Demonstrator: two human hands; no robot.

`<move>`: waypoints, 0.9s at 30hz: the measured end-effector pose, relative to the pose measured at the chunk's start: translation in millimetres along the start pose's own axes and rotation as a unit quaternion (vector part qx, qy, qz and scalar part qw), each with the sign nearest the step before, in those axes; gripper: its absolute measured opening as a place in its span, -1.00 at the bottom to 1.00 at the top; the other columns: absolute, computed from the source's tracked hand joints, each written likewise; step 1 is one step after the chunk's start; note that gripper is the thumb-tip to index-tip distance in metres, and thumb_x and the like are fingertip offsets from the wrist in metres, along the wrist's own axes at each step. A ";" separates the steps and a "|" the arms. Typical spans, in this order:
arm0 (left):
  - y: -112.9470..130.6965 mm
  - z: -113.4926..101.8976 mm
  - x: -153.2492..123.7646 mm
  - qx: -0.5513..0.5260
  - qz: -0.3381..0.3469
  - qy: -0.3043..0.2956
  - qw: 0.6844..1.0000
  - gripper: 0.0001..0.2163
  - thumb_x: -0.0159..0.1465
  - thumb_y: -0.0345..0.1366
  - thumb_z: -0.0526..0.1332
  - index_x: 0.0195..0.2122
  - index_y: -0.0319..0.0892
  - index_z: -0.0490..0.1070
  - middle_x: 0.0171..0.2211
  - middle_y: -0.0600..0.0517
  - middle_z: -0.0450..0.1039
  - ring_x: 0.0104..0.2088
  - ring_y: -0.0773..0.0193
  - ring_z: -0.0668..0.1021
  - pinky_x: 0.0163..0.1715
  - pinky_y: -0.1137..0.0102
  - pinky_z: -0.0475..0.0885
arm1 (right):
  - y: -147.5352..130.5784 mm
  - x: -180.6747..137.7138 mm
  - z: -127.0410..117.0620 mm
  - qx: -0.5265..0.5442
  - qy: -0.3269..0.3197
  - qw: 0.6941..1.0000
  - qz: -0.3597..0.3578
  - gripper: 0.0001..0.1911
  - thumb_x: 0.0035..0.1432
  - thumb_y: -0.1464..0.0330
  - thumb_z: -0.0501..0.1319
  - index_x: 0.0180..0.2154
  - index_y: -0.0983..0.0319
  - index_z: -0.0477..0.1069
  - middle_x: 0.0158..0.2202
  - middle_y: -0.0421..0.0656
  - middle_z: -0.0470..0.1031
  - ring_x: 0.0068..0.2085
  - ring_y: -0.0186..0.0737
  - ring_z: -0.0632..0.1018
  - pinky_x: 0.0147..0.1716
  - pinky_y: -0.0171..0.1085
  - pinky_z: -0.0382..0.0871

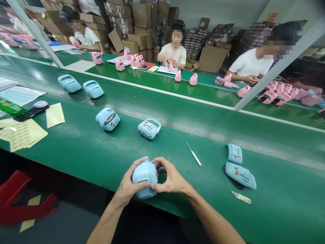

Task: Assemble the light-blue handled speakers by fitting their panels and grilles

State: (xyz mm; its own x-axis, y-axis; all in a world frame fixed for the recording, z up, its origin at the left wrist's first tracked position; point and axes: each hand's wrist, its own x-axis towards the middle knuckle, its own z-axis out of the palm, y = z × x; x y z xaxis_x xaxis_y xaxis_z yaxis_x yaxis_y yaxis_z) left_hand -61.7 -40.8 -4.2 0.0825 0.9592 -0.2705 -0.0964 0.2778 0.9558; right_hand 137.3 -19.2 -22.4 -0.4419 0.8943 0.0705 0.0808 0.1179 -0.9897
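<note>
Between my two hands, just above the near edge of the green bench, is a light blue plastic casing [144,173] with a rounded body. My left hand [129,181] wraps its left side, thumb across the front. From the right, my right hand [169,176] grips the casing with thumb and fingertips. Beyond them sit a blue casing with a cartoon print [149,128] and a similar one with a dark window [108,119]. A white-handled pointed tool [194,155] lies to the right. Farther right are two loose printed blue covers, a small one [235,153] and a longer one [240,175].
Two more blue casings [69,83] stand on the strip beyond the bench. Sticker sheets [22,135], a phone [31,112] and a green bottle [11,107] lie at left. A small strip [241,197] lies right. Across the line, several people handle pink casings [193,79]. Slanted posts [274,59] rise there.
</note>
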 end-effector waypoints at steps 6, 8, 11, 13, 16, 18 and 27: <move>-2.2 -1.0 2.1 -0.019 -0.033 -0.008 0.999 -0.23 -0.14 -0.15 0.58 0.14 -0.13 0.44 -0.01 -0.14 0.61 -0.03 -0.12 0.63 -0.02 0.19 0.54 | -3.6 1.2 -1.4 -0.018 -0.014 1.000 0.022 -0.25 -0.22 0.27 0.48 0.07 0.09 0.35 -0.09 -0.19 0.39 -0.11 -0.19 0.46 -0.11 -0.18 0.43; -1.9 -1.8 3.9 -0.021 -0.033 -0.018 0.999 -0.25 -0.17 -0.16 0.59 0.10 -0.15 0.47 -0.01 -0.14 0.61 -0.03 -0.11 0.62 -0.03 0.22 0.54 | -2.7 3.0 -2.2 -0.020 -0.020 0.999 0.024 -0.25 -0.26 0.27 0.49 0.04 0.11 0.34 -0.13 -0.21 0.38 -0.16 -0.22 0.44 -0.16 -0.21 0.42; 1.3 -1.8 6.9 -0.035 -0.045 -0.034 0.998 -0.25 -0.19 -0.18 0.60 0.08 -0.15 0.48 -0.07 -0.12 0.63 -0.07 -0.07 0.64 -0.06 0.24 0.54 | -2.6 5.8 -3.2 -0.011 -0.022 0.999 0.028 -0.26 -0.28 0.27 0.50 -0.01 0.12 0.31 -0.17 -0.23 0.35 -0.22 -0.26 0.41 -0.24 -0.26 0.41; 4.6 -0.2 7.7 -0.051 -0.062 -0.038 0.996 -0.23 -0.20 -0.17 0.60 0.09 -0.15 0.46 -0.09 -0.11 0.63 -0.09 -0.06 0.64 -0.09 0.25 0.55 | -5.2 6.8 -4.5 -0.008 -0.030 0.999 0.039 -0.27 -0.25 0.27 0.50 -0.01 0.13 0.29 -0.19 -0.24 0.35 -0.24 -0.27 0.41 -0.28 -0.28 0.42; 8.7 4.7 1.1 -0.075 -0.095 -0.023 0.992 -0.23 -0.17 -0.13 0.59 0.10 -0.13 0.44 -0.08 -0.10 0.62 -0.08 -0.06 0.63 -0.14 0.27 0.55 | -15.6 3.0 -7.5 -0.036 -0.045 0.997 0.045 -0.30 -0.17 0.24 0.50 0.01 0.13 0.28 -0.13 -0.19 0.37 -0.16 -0.20 0.46 -0.22 -0.22 0.48; 9.5 8.3 -11.9 -0.091 -0.129 -0.005 0.987 -0.28 -0.11 -0.08 0.57 0.09 -0.11 0.43 -0.07 -0.09 0.61 -0.09 -0.03 0.63 -0.16 0.28 0.55 | -26.4 -5.7 -8.3 -0.078 -0.061 0.995 0.013 -0.25 -0.17 0.18 0.53 0.04 0.14 0.29 -0.01 -0.12 0.37 -0.01 -0.10 0.46 -0.03 -0.10 0.48; 11.7 8.4 -105.2 -0.152 -0.289 0.031 0.945 -0.40 0.03 -0.01 0.50 0.07 -0.03 0.44 -0.12 -0.02 0.60 -0.13 0.06 0.61 -0.14 0.27 0.49 | -54.2 -78.7 26.7 -0.097 -0.190 0.976 -0.041 0.38 -0.28 0.00 0.59 0.43 0.06 -0.13 0.37 0.09 0.12 0.36 0.17 0.26 0.28 0.08 0.31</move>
State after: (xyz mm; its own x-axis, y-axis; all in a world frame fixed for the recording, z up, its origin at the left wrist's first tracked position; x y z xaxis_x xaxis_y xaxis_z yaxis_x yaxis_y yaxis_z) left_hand -63.3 -138.9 36.4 0.1513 0.6410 -0.7525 -0.3343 0.7496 0.5713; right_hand 143.9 -107.5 22.4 -0.7501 0.6585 0.0604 0.1825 0.2939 -0.9382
